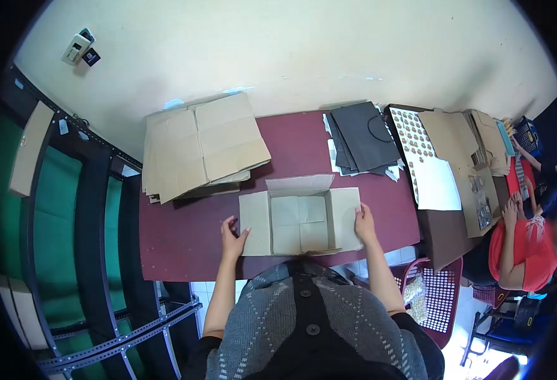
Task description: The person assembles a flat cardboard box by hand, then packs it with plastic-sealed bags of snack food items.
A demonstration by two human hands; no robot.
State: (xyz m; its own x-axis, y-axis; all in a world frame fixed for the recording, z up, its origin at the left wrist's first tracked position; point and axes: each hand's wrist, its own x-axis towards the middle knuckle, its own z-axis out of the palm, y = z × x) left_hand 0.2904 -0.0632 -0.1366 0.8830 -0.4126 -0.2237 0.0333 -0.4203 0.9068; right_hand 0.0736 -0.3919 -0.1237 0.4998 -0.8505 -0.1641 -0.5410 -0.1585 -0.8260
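Observation:
An open cardboard box (299, 215) stands at the front edge of the maroon table, its flaps folded outward and nothing inside. My left hand (233, 239) is beside the left flap (255, 223), fingers curved and apart, with the thumb close to or touching the flap's edge. On the other side, my right hand (364, 225) has its fingers at the outer edge of the right flap (345, 218) and appears to grip it. The back flap (300, 183) leans away from me, while the front flap is seen nearly edge-on.
Flattened cardboard boxes (206, 142) are stacked at the back left. Black sheets (364, 139) lie at the back right, beside a printed sheet (440, 183). A red basket (459, 297) stands on the floor at right, near a seated person in red (525, 253). Metal shelving (88, 240) borders the left.

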